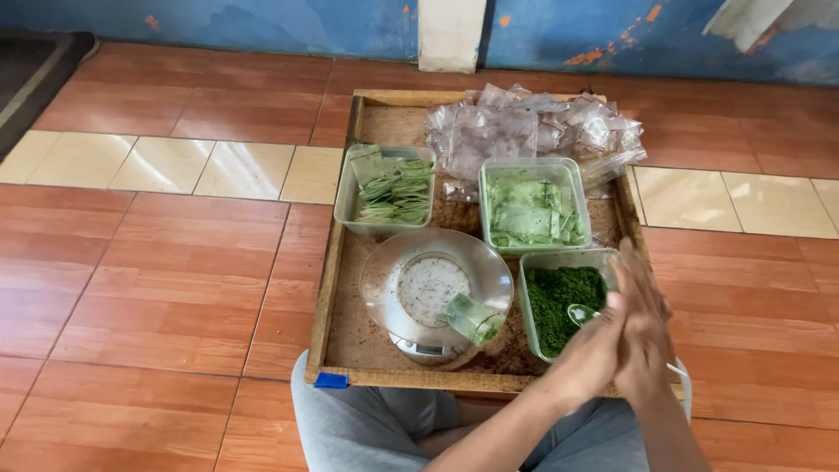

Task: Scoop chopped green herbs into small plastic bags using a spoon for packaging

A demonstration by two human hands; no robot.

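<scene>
My left hand [594, 350] and right hand [642, 328] press palm to palm, seemingly gripping nothing; nearby the small packet [473, 316] on the scale [434, 293] looks light, floppy, best pinched at its edge.

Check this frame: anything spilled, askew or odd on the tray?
Mostly tidy. Brown crumbs and dust are scattered over the wooden tray floor around the tubs. A small filled clear packet lies tilted on the rim of the scale's metal bowl, not flat inside. The empty bag pile spills over the tray's far right edge.
</scene>
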